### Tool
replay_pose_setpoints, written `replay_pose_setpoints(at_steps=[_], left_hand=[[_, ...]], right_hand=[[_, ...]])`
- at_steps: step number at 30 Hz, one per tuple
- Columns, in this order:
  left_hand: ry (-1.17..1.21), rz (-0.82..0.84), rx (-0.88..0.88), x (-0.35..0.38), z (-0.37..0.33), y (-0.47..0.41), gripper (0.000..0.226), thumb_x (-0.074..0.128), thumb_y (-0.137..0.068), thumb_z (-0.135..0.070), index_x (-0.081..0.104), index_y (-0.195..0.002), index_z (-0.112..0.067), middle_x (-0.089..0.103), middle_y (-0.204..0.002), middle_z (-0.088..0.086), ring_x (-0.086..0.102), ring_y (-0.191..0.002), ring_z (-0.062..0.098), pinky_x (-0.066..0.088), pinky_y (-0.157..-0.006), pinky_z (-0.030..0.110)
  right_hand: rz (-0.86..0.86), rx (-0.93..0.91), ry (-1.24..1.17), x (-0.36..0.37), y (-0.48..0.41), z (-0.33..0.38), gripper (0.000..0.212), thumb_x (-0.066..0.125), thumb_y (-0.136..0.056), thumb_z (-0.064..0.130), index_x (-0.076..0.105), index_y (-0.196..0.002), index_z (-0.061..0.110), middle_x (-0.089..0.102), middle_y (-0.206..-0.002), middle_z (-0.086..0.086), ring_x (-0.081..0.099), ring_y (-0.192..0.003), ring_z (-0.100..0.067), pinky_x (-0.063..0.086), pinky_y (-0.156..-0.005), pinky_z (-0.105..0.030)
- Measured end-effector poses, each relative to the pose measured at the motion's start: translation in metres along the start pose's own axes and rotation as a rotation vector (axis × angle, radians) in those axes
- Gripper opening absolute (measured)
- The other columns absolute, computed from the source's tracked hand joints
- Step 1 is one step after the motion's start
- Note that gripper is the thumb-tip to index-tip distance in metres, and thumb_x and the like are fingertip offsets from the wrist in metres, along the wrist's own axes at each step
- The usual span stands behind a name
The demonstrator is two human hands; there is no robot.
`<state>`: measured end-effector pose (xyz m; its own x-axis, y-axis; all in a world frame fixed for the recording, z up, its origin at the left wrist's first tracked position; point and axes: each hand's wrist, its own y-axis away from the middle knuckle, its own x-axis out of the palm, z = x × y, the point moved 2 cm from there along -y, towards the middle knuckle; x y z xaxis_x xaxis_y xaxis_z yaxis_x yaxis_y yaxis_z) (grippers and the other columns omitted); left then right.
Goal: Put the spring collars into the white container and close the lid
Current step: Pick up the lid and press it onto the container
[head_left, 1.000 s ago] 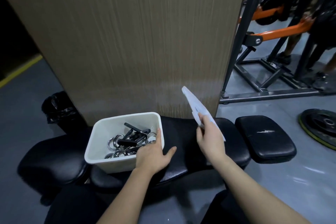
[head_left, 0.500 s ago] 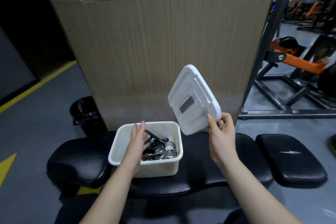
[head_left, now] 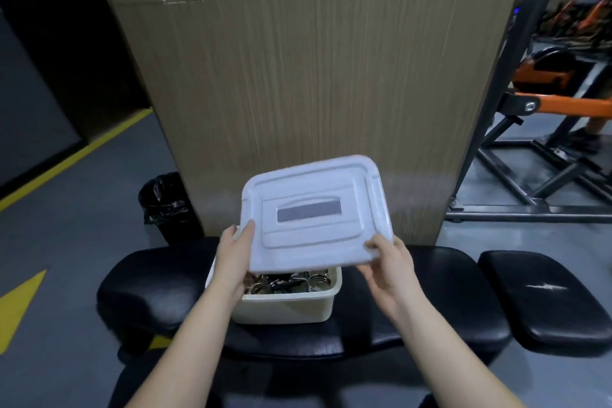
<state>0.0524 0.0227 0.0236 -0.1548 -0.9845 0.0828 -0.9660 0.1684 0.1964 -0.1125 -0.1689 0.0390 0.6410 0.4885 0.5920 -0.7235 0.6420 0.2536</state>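
Note:
The white container [head_left: 291,306] stands on a black padded bench [head_left: 159,288]. Several metal spring collars [head_left: 298,281] lie inside it, mostly hidden by the lid. The white lid [head_left: 314,212], with a grey rectangle in its middle, hovers tilted above the container, its near edge raised off the rim. My left hand [head_left: 236,253] grips the lid's left edge. My right hand [head_left: 389,267] holds its near right corner.
A wood-grain panel [head_left: 314,76] rises just behind the bench. A black bin with a bag [head_left: 167,205] stands on the grey floor at the left. A second black pad [head_left: 546,298] lies to the right. A black and orange gym frame [head_left: 530,116] fills the far right.
The lid swung from upright in my right hand to nearly flat over the container. My left hand left the container's inside and took the lid's left edge.

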Motion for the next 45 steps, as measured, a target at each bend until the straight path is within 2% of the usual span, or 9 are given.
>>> replay_pose_setpoints(at_steps=[4,8,16,28,34,36,39,42,45], left_hand=[[-0.119,-0.046,0.017,-0.011,-0.008,0.003,0.026,0.049,-0.102,-0.032,0.066,-0.098,-0.013,0.071,-0.102,0.005,0.066,-0.088,0.02,0.053,-0.075,0.034],[-0.243,-0.125,0.121,-0.024,-0.018,0.003,0.025,0.055,-0.098,-0.038,0.059,-0.11,-0.016,0.068,-0.105,0.004,0.066,-0.092,0.021,0.055,-0.076,0.037],[-0.679,-0.206,0.1,-0.066,-0.016,-0.007,0.043,0.048,-0.09,-0.063,0.054,-0.093,-0.02,0.063,-0.09,-0.003,0.061,-0.081,0.019,0.049,-0.066,0.035],[-0.919,-0.181,0.079,-0.076,0.055,-0.032,0.035,0.04,-0.103,-0.037,0.05,-0.109,-0.004,0.063,-0.108,0.017,0.057,-0.093,0.032,0.043,-0.072,0.038],[-0.991,-0.164,0.052,-0.069,0.051,-0.054,0.039,0.037,-0.102,-0.041,0.05,-0.109,-0.005,0.063,-0.105,0.019,0.058,-0.087,0.033,0.045,-0.07,0.039],[-1.025,-0.151,0.034,-0.067,0.052,-0.065,0.04,0.035,-0.102,-0.044,0.05,-0.108,-0.007,0.062,-0.107,0.019,0.06,-0.093,0.037,0.05,-0.076,0.042],[-1.063,-0.157,-0.003,-0.062,0.053,-0.077,0.045,0.03,-0.102,-0.043,0.049,-0.124,-0.009,0.06,-0.119,0.021,0.058,-0.102,0.04,0.049,-0.086,0.045],[-1.109,-0.107,0.075,-0.058,0.057,-0.079,0.053,0.02,-0.103,-0.042,0.013,-0.156,-0.035,0.04,-0.152,0.0,0.052,-0.12,0.037,0.04,-0.093,0.041],[-1.076,-0.051,0.132,-0.062,0.058,-0.076,0.053,0.019,-0.102,-0.046,0.002,-0.152,-0.053,0.029,-0.158,-0.014,0.047,-0.129,0.031,0.037,-0.101,0.042]], right_hand=[[-0.096,-0.064,0.666,-0.017,-0.008,0.004,0.028,0.059,-0.087,0.017,0.054,-0.114,0.014,0.065,-0.104,-0.004,0.063,-0.08,-0.018,0.05,-0.062,-0.031],[-0.064,-0.132,0.963,-0.02,-0.012,0.001,0.016,0.057,-0.088,0.028,0.059,-0.099,0.017,0.067,-0.1,0.0,0.063,-0.083,-0.015,0.045,-0.061,-0.03],[0.009,-0.138,1.623,0.002,-0.021,-0.026,0.058,0.03,-0.095,0.066,0.05,-0.075,0.015,0.063,-0.079,-0.002,0.058,-0.072,-0.024,0.041,-0.06,-0.034],[-0.051,-0.26,1.905,0.006,-0.046,-0.068,0.049,0.031,-0.097,0.055,0.053,-0.087,0.014,0.065,-0.083,-0.003,0.061,-0.074,-0.029,0.052,-0.068,-0.035],[-0.076,-0.235,1.904,0.019,-0.072,-0.076,0.042,0.03,-0.103,0.043,0.048,-0.114,0.007,0.057,-0.119,-0.011,0.063,-0.097,-0.038,0.039,-0.066,-0.038],[-0.048,-0.179,1.872,0.025,-0.08,-0.084,0.043,0.03,-0.104,0.033,0.039,-0.133,0.003,0.046,-0.14,-0.017,0.057,-0.113,-0.039,0.042,-0.077,-0.041],[0.037,-0.183,1.786,0.029,-0.089,-0.099,0.062,0.028,-0.101,0.017,0.002,-0.155,0.005,0.001,-0.166,-0.014,0.044,-0.13,-0.037,0.04,-0.092,-0.04],[0.05,-0.215,1.681,0.021,-0.094,-0.108,0.066,0.027,-0.099,0.019,-0.002,-0.158,0.021,-0.011,-0.167,-0.002,0.046,-0.129,-0.034,0.043,-0.095,-0.042],[0.062,-0.24,1.722,0.019,-0.097,-0.111,0.064,0.024,-0.099,0.02,-0.001,-0.159,0.018,-0.013,-0.167,0.003,0.014,-0.152,-0.023,0.017,-0.122,-0.044]])
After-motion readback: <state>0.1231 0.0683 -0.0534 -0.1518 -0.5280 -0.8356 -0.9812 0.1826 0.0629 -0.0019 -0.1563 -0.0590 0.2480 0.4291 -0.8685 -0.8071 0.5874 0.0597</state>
